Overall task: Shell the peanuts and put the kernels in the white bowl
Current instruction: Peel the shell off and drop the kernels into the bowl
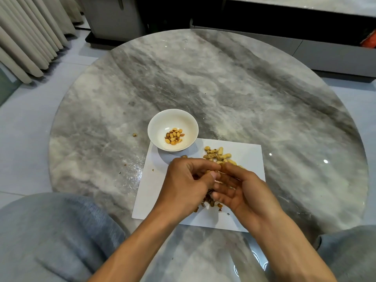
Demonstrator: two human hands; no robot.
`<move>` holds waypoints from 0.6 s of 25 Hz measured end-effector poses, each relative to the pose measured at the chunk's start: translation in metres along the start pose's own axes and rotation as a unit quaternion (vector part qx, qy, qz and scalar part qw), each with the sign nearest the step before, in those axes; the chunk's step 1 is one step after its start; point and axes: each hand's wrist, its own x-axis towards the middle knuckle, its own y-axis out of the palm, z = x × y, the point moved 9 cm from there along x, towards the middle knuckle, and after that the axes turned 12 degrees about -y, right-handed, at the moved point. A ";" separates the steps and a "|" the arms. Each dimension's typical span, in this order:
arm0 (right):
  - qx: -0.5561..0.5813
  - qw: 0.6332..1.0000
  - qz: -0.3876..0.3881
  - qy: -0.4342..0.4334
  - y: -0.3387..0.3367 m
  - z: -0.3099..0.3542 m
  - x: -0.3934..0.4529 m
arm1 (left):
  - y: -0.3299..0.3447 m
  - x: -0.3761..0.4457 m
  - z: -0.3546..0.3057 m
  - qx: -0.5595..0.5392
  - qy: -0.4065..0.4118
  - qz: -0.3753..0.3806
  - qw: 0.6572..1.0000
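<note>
A white bowl (173, 131) stands on the far left corner of a white paper sheet (250, 155) and holds several shelled kernels (174, 136). To its right lies a pile of unshelled peanuts (216, 155). My left hand (187, 180) and my right hand (238, 186) meet above the sheet's middle, and their fingertips pinch one peanut (211, 171) between them. Most of that peanut is hidden by the fingers. Broken shell pieces (210, 201) lie on the sheet under my hands.
The round grey marble table (223, 88) carries everything; a few shell crumbs (134, 135) lie left of the bowl. My knees in grey trousers (50, 231) flank the near edge. A dark cabinet (284, 21) and curtains (26, 33) stand beyond the table.
</note>
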 end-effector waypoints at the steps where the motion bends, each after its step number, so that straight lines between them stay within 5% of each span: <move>1: 0.025 1.000 -0.002 0.018 0.002 -0.005 -0.002 | 0.003 0.000 0.002 -0.010 -0.014 0.015 1.000; 11: 0.111 0.992 0.020 0.057 0.018 -0.016 -0.008 | 0.005 -0.002 -0.001 0.014 0.004 0.019 1.000; 15: 0.108 0.992 0.016 0.069 0.017 -0.019 -0.009 | 0.006 0.002 0.012 -0.038 -0.066 0.046 0.996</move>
